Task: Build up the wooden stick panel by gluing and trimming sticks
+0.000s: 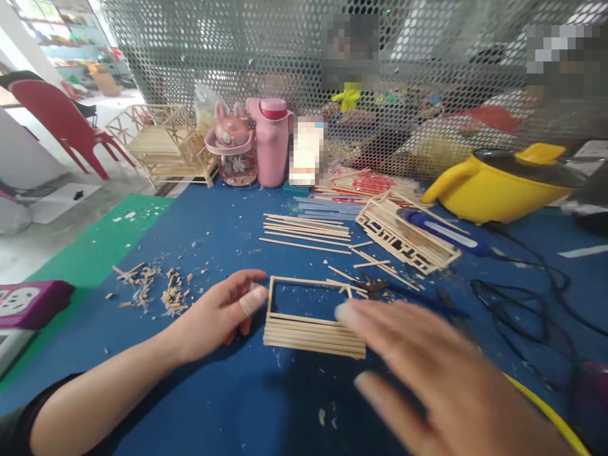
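A flat frame of thin wooden sticks (311, 332) lies on the blue table (228, 405) in front of me. My left hand (218, 313) rests beside its left edge, fingers stretched out, fingertips touching the frame; one finger wears a bandage. My right hand (427, 367) hovers over the frame's right corner, blurred by motion, fingers spread and holding nothing. Loose sticks (306, 231) lie in a row just beyond the frame.
A glued stick panel (403, 237) with a blue glue gun (441, 231) lies at right. A yellow pot (503, 183), black cables (517, 291), pink bottles (270, 142), a wooden model (161, 145), stick scraps (156, 288) and a mesh screen (285, 44) surround the spot. People sit behind the mesh.
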The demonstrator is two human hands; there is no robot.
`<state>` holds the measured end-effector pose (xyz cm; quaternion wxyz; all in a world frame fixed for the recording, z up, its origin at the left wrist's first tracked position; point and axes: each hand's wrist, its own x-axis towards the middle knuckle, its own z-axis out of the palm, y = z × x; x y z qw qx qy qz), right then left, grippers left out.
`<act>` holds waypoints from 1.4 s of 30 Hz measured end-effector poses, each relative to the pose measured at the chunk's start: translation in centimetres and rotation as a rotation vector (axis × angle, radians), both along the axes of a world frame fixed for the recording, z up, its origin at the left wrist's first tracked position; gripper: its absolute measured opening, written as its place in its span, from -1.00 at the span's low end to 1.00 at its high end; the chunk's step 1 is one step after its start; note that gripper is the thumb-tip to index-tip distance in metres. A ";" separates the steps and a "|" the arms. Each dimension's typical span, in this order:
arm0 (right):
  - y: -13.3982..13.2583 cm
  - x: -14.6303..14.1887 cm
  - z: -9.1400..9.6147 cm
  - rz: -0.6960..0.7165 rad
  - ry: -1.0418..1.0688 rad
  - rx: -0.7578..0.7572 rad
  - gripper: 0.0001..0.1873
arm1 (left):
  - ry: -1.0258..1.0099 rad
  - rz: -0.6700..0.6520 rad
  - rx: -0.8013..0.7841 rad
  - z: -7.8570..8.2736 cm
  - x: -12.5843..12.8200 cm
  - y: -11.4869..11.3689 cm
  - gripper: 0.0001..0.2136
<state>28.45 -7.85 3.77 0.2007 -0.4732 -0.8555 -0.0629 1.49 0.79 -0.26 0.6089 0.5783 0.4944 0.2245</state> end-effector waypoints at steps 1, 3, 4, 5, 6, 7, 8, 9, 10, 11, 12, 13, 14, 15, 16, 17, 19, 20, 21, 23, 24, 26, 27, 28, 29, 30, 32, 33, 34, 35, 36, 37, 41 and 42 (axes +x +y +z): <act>0.1 -1.7 -0.7 0.059 -0.068 -0.015 -0.50 | -0.034 -0.048 -0.005 -0.1 -0.1 -0.3 -0.37; 0.8 -4.1 -1.9 0.104 -0.101 0.016 -0.50 | -0.058 -0.111 0.005 -0.2 -0.2 -0.9 -0.15; 1.1 -4.7 -2.4 0.102 -0.106 0.016 -0.51 | -0.049 -0.124 0.013 -0.2 -0.3 -1.2 -0.05; 1.5 -5.1 -2.7 0.104 -0.105 0.010 -0.52 | -0.030 -0.130 0.022 -0.4 -0.2 -1.4 0.01; 1.7 -5.3 -3.0 0.107 -0.105 -0.007 -0.52 | -0.014 -0.131 0.033 -0.5 -0.2 -1.6 0.03; 1.9 -5.3 -3.2 0.112 -0.104 -0.025 -0.53 | -0.010 -0.125 0.047 -0.8 0.0 -1.8 0.03; 2.1 -5.3 -3.4 0.118 -0.099 -0.041 -0.54 | -0.013 -0.112 0.061 -1.1 0.1 -2.0 0.01; 2.2 -5.3 -3.6 0.122 -0.092 -0.056 -0.55 | -0.018 -0.095 0.071 -1.4 0.3 -2.1 0.00; 2.3 -5.3 -3.8 0.127 -0.083 -0.067 -0.56 | -0.021 -0.077 0.075 -1.6 0.4 -2.2 -0.02; 2.3 -5.3 -4.0 0.133 -0.076 -0.077 -0.56 | -0.024 -0.063 0.074 -1.8 0.5 -2.2 -0.03; 2.4 -5.3 -4.2 0.137 -0.066 -0.081 -0.56 | -0.027 -0.051 0.071 -2.0 0.5 -2.2 -0.04; 2.5 -5.3 -4.3 0.139 -0.055 -0.083 -0.56 | -0.029 -0.045 0.068 -2.1 0.6 -2.2 -0.04; 2.5 -5.3 -4.5 0.141 -0.039 -0.081 -0.55 | -0.030 -0.043 0.068 -2.1 0.6 -2.2 -0.04; 2.6 -5.3 -4.7 0.143 -0.022 -0.078 -0.55 | -0.029 -0.042 0.070 -2.1 0.5 -2.2 -0.04; 2.7 -5.2 -4.8 0.144 -0.004 -0.078 -0.55 | -0.025 -0.041 0.074 -2.1 0.5 -2.2 -0.04; 2.7 -5.2 -4.9 0.146 0.015 -0.079 -0.54 | -0.020 -0.040 0.077 -2.0 0.5 -2.1 -0.04; 2.8 -5.1 -5.0 0.152 0.043 -0.090 -0.55 | -0.009 -0.038 0.082 -1.8 0.5 -2.1 -0.05; 2.9 -5.2 -5.0 0.155 0.051 -0.095 -0.55 | -0.006 -0.037 0.083 -1.8 0.6 -2.1 -0.05; 2.9 -5.2 -5.0 0.158 0.053 -0.103 -0.55 | -0.005 -0.036 0.083 -1.7 0.6 -2.1 -0.05; 2.9 -5.3 -4.8 0.160 0.040 -0.123 -0.55 | -0.009 -0.036 0.080 -1.7 0.7 -2.2 -0.07; 2.8 -5.3 -4.6 0.158 0.026 -0.136 -0.54 | -0.013 -0.037 0.077 -1.7 0.7 -2.2 -0.08; 2.6 -4.9 -3.9 0.148 -0.001 -0.148 -0.51 | -0.020 -0.042 0.072 -1.7 0.6 -2.4 -0.09; 2.4 -4.5 -3.4 0.132 -0.002 -0.137 -0.48 | -0.014 -0.045 0.086 -1.7 0.5 -2.5 -0.10; 2.2 -4.0 -2.9 0.102 0.011 -0.112 -0.46 | 0.011 -0.043 0.125 -1.7 0.3 -2.6 -0.11; 2.0 -3.3 -2.4 0.059 0.037 -0.079 -0.43 | 0.059 -0.038 0.199 -1.6 0.2 -2.7 -0.14; 1.8 -2.5 -2.0 -0.001 0.074 -0.043 -0.43 | 0.129 -0.029 0.310 -1.4 0.0 -2.9 -0.17; 1.3 -0.8 -1.3 -0.148 0.156 0.009 -0.48 | 0.297 -0.008 0.610 -0.8 0.0 -3.3 -0.28; 1.1 0.0 -1.2 -0.218 0.190 0.015 -0.53 | 0.366 -0.023 0.769 -0.5 0.2 -3.4 -0.34; 1.0 0.6 -1.1 -0.274 0.214 -0.004 -0.58 | 0.413 -0.077 0.911 -0.1 0.7 -3.6 -0.39; 0.8 1.2 -1.2 -0.315 0.234 -0.038 -0.64 | 0.447 -0.156 1.036 0.2 1.3 -3.7 -0.45; 0.7 1.6 -1.4 -0.341 0.253 -0.084 -0.69 | 0.474 -0.247 1.138 0.4 2.0 -3.8 -0.49; 0.7 1.9 -1.5 -0.355 0.272 -0.135 -0.72 | 0.502 -0.338 1.217 0.5 3.0 -3.9 -0.53; 0.4 1.9 -2.2 -0.369 0.331 -0.296 -0.73 | 0.659 -0.464 1.311 0.1 6.7 -4.3 -0.50; 0.3 1.7 -2.2 -0.366 0.337 -0.329 -0.72 | 0.700 -0.478 1.293 -0.1 7.4 -4.3 -0.51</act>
